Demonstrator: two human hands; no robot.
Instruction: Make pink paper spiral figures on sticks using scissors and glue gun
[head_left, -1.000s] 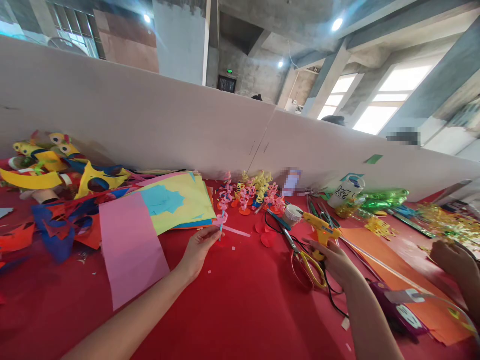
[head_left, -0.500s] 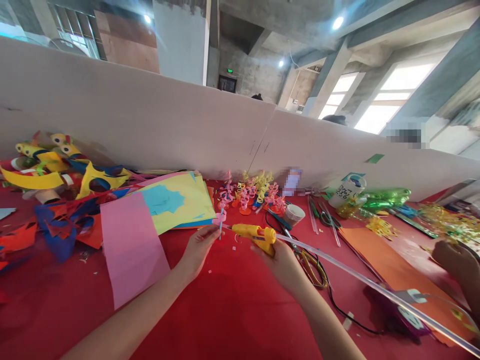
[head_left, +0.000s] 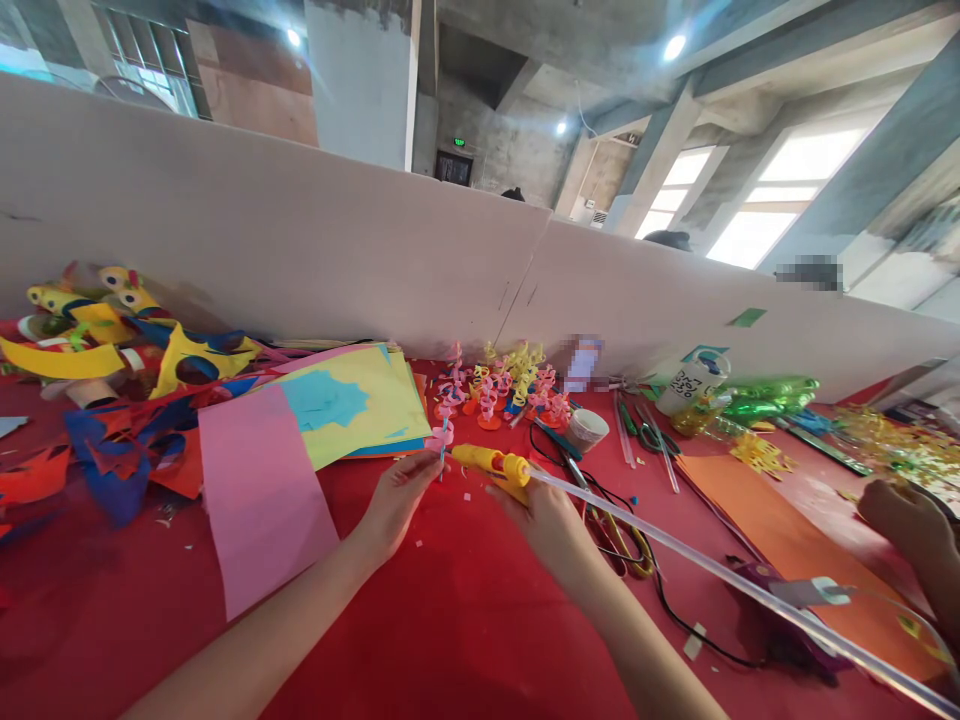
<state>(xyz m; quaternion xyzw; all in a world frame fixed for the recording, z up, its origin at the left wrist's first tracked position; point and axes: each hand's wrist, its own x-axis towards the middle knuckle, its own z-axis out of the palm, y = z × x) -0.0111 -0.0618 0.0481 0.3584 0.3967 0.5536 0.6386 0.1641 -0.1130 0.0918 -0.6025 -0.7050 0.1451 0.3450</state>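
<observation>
Head view is showing one yellow glue gun (head_left: 491, 464), one long clear rod (head_left: 675, 542) running from its back, and one thin blue stick (head_left: 442, 466) with curled pink paper (head_left: 441, 437). The left hand (head_left: 394, 502), nearly closed, is pinching the stick above the red table (head_left: 420, 630); the right hand (head_left: 551, 515) is gripping the glue gun, its nozzle pointing at the stick, contact unclear.

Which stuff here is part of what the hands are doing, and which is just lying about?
In use:
pink paper curl on a blue stick, left hand
yellow glue gun, right hand
clear rod behind the gun

Lying about, apparently:
pink sheet
orange sheet
scissors
paper cup
</observation>
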